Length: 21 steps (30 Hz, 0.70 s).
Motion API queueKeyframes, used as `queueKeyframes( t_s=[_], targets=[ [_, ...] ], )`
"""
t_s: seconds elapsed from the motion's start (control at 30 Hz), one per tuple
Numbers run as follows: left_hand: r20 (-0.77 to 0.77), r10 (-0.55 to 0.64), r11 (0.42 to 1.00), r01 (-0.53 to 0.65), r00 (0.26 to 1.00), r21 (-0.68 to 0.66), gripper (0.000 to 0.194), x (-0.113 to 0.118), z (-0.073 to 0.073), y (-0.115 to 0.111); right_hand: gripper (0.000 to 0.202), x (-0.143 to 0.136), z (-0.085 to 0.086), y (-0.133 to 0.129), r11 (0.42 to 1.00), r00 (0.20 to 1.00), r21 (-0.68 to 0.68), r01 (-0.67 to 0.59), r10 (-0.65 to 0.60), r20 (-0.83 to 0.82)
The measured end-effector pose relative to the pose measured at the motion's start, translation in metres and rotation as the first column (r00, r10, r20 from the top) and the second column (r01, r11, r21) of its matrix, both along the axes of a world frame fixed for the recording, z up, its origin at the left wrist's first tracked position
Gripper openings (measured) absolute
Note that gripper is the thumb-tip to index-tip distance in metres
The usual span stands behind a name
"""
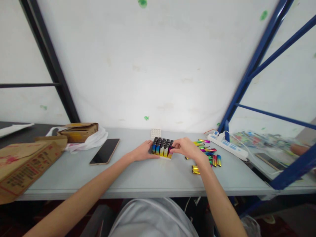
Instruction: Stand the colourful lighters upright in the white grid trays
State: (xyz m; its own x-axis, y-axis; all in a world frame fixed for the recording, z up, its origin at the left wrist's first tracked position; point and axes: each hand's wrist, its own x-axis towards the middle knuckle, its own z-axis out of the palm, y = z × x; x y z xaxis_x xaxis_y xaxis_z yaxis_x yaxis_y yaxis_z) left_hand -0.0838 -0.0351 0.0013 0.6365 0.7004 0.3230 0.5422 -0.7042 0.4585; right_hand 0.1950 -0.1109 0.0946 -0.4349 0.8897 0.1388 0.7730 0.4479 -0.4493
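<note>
Rows of colourful metallic pieces with black tops [161,149] stand upright in a white tray [165,158] on the grey table. My left hand [145,151] is around the left side of this block, thumb along its front and fingers behind. At the right front corner, my right hand [184,147] pinches a purple and yellow piece [170,153] that stands at the end of the front row. Right of the block lie several loose shiny pieces [214,160], some partly hidden by my right hand and forearm.
A phone [105,152] lies on the left, near a white plastic bag [90,141] and cardboard boxes [27,161]. A white tray with round holes [155,133] lies behind the block. A power strip [228,146] and blue frame [249,79] are on the right.
</note>
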Motion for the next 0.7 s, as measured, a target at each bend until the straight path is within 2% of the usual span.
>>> queueKeyframes(
  t_s=[0.17, 0.33, 0.47, 0.63, 0.7],
  targets=[
    [-0.003, -0.016, 1.0, 0.016, 1.0, 0.018, 0.076, -0.001, -0.001, 0.001, 0.019, 0.007, 0.001, -0.002, 0.99, 0.998, -0.128, -0.065, 0.066, 0.002],
    [-0.001, -0.009, 1.0, 0.009, 1.0, 0.016, 0.077, -0.002, -0.003, 0.003, 0.02, 0.005, 0.002, -0.001, 0.991, 0.996, -0.103, -0.087, 0.088, 0.007],
    [-0.007, 0.004, 1.0, -0.004, 1.0, 0.019, 0.078, -0.001, -0.002, 0.001, 0.016, -0.011, 0.001, -0.002, 0.998, 0.998, -0.061, 0.029, -0.025, 0.06],
    [-0.034, -0.004, 0.999, 0.005, 0.999, 0.039, 0.074, -0.001, -0.003, 0.001, 0.033, -0.026, -0.001, -0.005, 0.979, 0.96, -0.004, 0.206, -0.201, 0.194],
    [-0.03, 0.009, 0.999, -0.007, 1.0, 0.049, 0.074, -0.001, -0.004, 0.001, 0.038, -0.026, -0.003, -0.004, 0.974, 0.953, -0.017, 0.227, -0.219, 0.212]
  ],
)
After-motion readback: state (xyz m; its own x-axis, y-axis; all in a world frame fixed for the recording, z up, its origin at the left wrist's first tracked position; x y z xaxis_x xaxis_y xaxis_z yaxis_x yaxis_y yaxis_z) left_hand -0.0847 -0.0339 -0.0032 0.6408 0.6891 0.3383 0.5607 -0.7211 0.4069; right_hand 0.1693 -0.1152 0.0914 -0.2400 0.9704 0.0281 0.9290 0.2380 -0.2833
